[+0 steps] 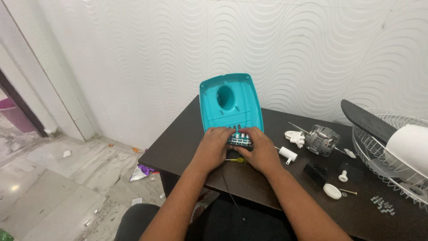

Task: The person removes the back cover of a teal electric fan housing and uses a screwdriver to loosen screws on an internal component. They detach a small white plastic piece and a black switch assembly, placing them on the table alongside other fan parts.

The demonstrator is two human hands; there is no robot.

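Note:
A turquoise plastic housing point(232, 105) with a round hole stands tilted up on the dark table point(187, 134), its inside facing me. At its lower edge sits a small switch block point(240, 139) with white buttons. My left hand point(213, 147) grips the housing's lower left edge, fingers curled over it. My right hand point(261, 149) presses on the switch block from the right, fingertips on it. A yellow-handled screwdriver point(235, 159) lies on the table between my two hands.
To the right lie a small electric motor point(322, 139), white plastic parts point(288, 154), a black block point(315, 172), a white knob point(332, 191) and several screws point(383, 205). A wire fan guard point(379, 151) with a dark blade point(368, 120) sits far right. Floor at left holds scraps.

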